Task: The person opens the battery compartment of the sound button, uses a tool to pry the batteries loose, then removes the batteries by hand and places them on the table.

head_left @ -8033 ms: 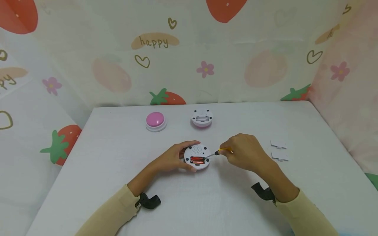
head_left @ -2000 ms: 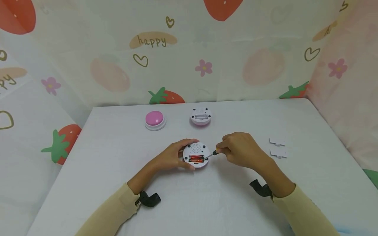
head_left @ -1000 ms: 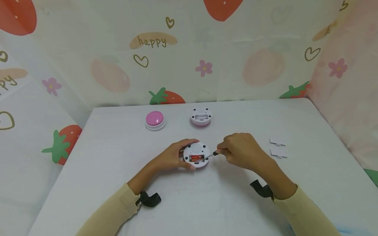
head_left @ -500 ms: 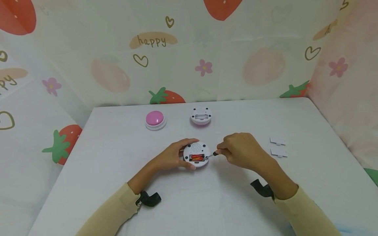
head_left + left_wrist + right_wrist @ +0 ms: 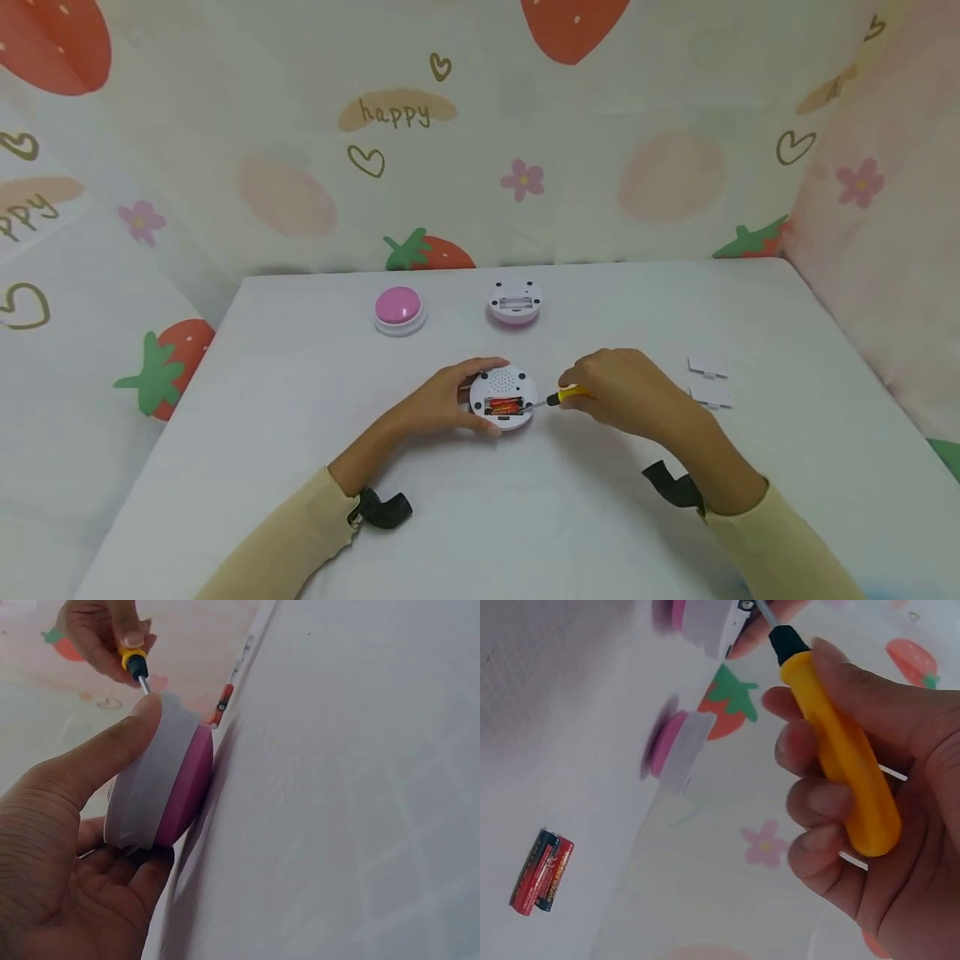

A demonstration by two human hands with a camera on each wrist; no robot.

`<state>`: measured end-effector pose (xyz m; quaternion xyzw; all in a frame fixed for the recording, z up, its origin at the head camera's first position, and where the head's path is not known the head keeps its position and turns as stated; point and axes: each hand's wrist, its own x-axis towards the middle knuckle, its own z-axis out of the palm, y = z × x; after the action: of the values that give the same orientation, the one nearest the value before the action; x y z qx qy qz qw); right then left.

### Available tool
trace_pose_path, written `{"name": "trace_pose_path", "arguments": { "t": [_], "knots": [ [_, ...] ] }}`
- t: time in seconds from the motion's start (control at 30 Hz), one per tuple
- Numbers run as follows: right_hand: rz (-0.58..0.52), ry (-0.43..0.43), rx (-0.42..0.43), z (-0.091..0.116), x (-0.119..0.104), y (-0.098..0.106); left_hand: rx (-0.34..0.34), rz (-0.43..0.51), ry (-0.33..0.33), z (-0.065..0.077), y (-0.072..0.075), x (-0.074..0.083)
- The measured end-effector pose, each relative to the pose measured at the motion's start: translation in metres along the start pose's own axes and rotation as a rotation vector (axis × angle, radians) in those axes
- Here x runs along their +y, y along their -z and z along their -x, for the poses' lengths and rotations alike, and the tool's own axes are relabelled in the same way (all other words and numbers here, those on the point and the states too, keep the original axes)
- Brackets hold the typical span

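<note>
My left hand (image 5: 442, 400) grips a round white push button (image 5: 498, 423) by its rim, thumb in front and fingers behind. Its underside faces up, showing speaker holes and an uncovered compartment with red batteries (image 5: 504, 407). In the left wrist view, its pink dome (image 5: 187, 784) faces the table. My right hand (image 5: 626, 392) holds a screwdriver by its yellow handle (image 5: 847, 765), fingers curled round it. The screwdriver's metal shaft (image 5: 536, 406) reaches the compartment's right end; whether the tip touches a battery is too small to tell.
Behind stand a pink-topped push button (image 5: 398, 307) and an upturned one (image 5: 514, 302) whose compartment holds no batteries. Two white battery covers (image 5: 708, 397) lie at the right. The right wrist view shows two loose batteries (image 5: 541, 871) on the table, hidden from the head view.
Over the last half second my right hand has tilted, bringing the yellow handle into the head view and lowering the shaft's angle. My left hand keeps its grip; the head view has shifted slightly.
</note>
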<state>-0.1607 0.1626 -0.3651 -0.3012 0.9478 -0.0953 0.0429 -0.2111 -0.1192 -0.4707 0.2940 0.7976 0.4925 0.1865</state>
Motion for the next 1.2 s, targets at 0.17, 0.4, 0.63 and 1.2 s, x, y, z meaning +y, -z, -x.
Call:
{"name": "trace_pose_path", "arguments": {
  "t": [0.17,0.4,0.63,1.2],
  "knots": [
    [0.028,-0.009,-0.062,0.000,-0.002,0.001,0.002,-0.005,-0.003,0.001,-0.001,0.000],
    [0.035,-0.006,-0.100,-0.003,0.000,0.000,0.004,-0.006,0.001,-0.001,0.000,-0.002],
    [0.129,0.010,-0.065,-0.001,0.002,0.001,0.003,-0.006,0.008,-0.001,0.000,-0.003],
    [0.111,0.060,0.028,0.027,-0.015,-0.022,0.002,-0.008,0.026,-0.001,-0.001,-0.001]
  ]
}}
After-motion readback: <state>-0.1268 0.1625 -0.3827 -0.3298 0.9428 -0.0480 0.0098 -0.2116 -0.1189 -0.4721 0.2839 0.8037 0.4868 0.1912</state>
